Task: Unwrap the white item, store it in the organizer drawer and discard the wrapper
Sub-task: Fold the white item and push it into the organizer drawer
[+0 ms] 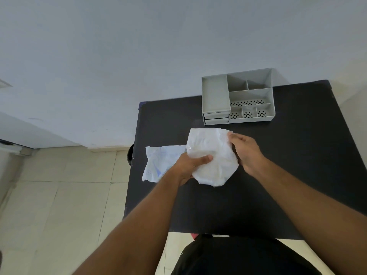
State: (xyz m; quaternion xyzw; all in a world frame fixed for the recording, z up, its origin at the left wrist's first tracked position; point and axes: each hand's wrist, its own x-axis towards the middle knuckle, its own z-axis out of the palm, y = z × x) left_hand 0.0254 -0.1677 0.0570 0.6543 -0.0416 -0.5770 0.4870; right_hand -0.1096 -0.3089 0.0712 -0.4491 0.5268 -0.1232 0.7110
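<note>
A soft white padded item (211,153) is held over the black table (288,175), a little in front of the organizer. My left hand (188,165) grips its lower left edge with the thumb on top. My right hand (245,150) pinches its upper right edge. A crumpled white wrapper (160,161) with faint blue print lies flat on the table at the left, partly under my left hand. The grey organizer (237,96) stands at the table's far edge, with open top compartments and two shut drawers (216,118) at its lower left front.
The table's left edge runs close to the wrapper, with pale floor tiles (59,195) beyond it. A dark round object (130,153) sits on the floor by that edge. A white wall (139,46) rises behind the table.
</note>
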